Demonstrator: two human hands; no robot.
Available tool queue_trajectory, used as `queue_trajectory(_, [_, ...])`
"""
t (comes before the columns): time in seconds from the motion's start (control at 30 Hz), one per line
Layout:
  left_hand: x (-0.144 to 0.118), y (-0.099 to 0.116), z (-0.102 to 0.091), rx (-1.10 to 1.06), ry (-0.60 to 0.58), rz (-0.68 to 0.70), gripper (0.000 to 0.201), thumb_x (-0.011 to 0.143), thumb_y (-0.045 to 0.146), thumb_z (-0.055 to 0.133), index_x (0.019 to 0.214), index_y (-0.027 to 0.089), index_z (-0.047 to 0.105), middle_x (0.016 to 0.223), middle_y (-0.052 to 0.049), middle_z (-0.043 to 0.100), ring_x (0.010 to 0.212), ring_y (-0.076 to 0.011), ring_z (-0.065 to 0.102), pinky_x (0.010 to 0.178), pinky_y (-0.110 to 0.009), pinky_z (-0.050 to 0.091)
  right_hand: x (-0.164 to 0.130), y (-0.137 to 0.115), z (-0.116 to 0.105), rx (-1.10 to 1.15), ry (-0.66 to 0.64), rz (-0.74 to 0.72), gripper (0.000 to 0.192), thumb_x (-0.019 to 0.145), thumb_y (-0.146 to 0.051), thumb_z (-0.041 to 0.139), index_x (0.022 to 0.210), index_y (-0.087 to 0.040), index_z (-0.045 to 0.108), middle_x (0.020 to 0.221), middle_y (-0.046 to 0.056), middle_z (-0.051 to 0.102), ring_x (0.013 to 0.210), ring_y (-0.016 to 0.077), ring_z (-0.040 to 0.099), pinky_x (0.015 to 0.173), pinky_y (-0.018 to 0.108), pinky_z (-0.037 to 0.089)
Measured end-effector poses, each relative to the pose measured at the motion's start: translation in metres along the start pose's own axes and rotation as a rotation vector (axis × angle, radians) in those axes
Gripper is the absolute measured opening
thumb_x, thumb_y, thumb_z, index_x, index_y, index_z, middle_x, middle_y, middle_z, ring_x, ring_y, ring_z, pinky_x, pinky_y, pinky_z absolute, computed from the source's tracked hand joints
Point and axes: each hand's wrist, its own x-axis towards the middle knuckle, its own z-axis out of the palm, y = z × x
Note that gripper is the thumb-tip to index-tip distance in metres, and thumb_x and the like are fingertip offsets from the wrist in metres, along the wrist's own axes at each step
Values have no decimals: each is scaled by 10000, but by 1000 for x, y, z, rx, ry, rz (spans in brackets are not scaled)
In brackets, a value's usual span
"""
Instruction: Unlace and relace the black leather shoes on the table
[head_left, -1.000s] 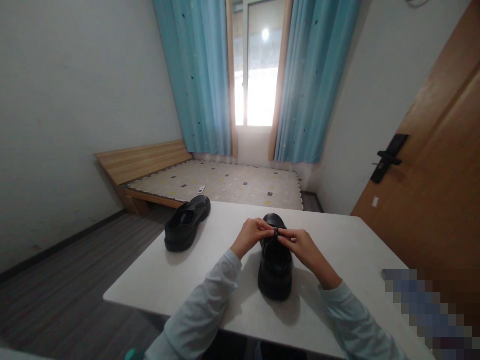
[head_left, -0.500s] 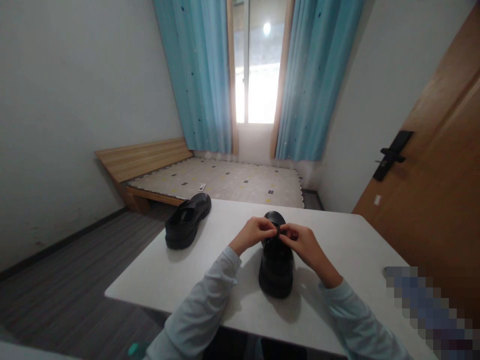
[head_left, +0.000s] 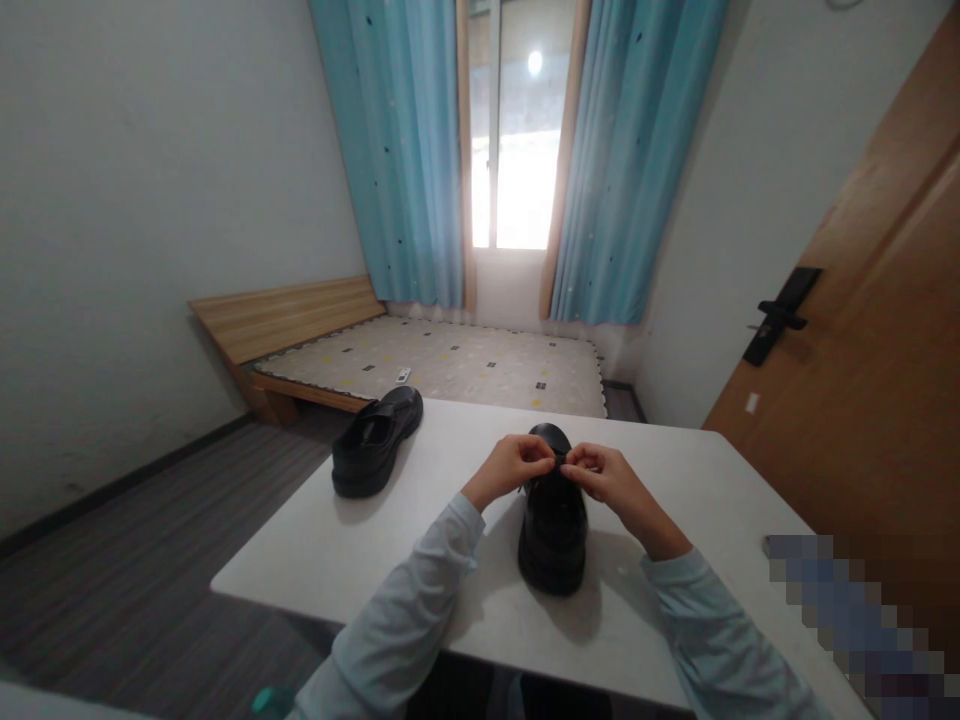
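Along the bottom edge of the frame I see my two pale blue sleeves [head_left: 405,610] running up from the lower centre onto the white tabletop [head_left: 337,550]. Just above them, at lower centre, stands the near black shoe [head_left: 553,525], heel toward me and toe pointing away, flat on its sole. My left hand [head_left: 510,470] sits at the shoe's upper left and my right hand [head_left: 611,480] at its upper right, both meeting over the top of the shoe near the toe. The fingers [head_left: 541,462] of each hand are pinched together on something small and dark at the shoe's upper, a lace or strap piece [head_left: 560,461]; it is too small for me to tell which. The fingertips of the two hands are almost touching each other there.

Left of centre, nearer the far left corner of the tabletop, a second black shoe [head_left: 375,440] lies well apart from the first, angled with its toe toward the upper right. At the lower right edge a blurred, pixelated patch covers part of the tabletop.

Beyond the tabletop, in the middle of the frame, a low wooden bed [head_left: 450,360] with a patterned mattress lies on the grey floor. Behind it, at top centre, a bright window [head_left: 514,150] is flanked by blue curtains [head_left: 397,150]. A wooden door [head_left: 885,330] with a dark handle fills the right side.
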Motion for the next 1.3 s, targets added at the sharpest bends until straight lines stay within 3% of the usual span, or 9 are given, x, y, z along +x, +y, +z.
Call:
queue_trajectory(0.13, [1, 2, -1, 14, 17, -40, 153, 682, 249, 611, 714, 108, 661, 614, -3, 595, 580, -94, 501, 556, -198, 369, 0, -1, -5, 131, -37, 123, 260, 597, -371, 698, 644, -174, 535, 433, -85, 404, 356, 40, 299, 373, 202, 160])
queue_trajectory(0.27, [2, 2, -4, -27, -12, -90, 95, 647, 184, 565, 667, 110, 620, 605, 8, 572, 582, -95, 502, 573, -204, 375, 0, 2, -9, 190, -72, 187, 209, 604, -328, 660, 628, -178, 516, 393, -97, 375, 328, 36, 279, 355, 196, 128])
queue_trajectory(0.7, [2, -8, -13, -33, -152, -111, 97, 644, 213, 497, 607, 129, 529, 578, 22, 509, 573, -96, 468, 573, -220, 356, -3, 2, -17, 203, -160, 258, 165, 606, -296, 596, 609, -166, 495, 484, -75, 400, 383, 35, 304, 353, 186, 150])
queue_trajectory(1.0, [2, -8, -15, 62, -163, -97, 89, 673, 202, 503, 642, 132, 547, 612, 20, 522, 607, -100, 480, 592, -212, 376, -2, 12, -26, 141, -242, 226, 114, 645, -242, 580, 658, -161, 502, 529, -64, 439, 426, 40, 336, 362, 177, 177])
queue_trajectory(1.3, [-2, -2, -16, 195, -190, -13, 367, 808, 484, 507, 709, 134, 558, 626, 23, 490, 604, -98, 437, 577, -211, 350, -6, 3, -26, -6, -337, 175, 373, 735, -517, 624, 733, -166, 499, 504, -75, 429, 410, 44, 344, 386, 185, 215])
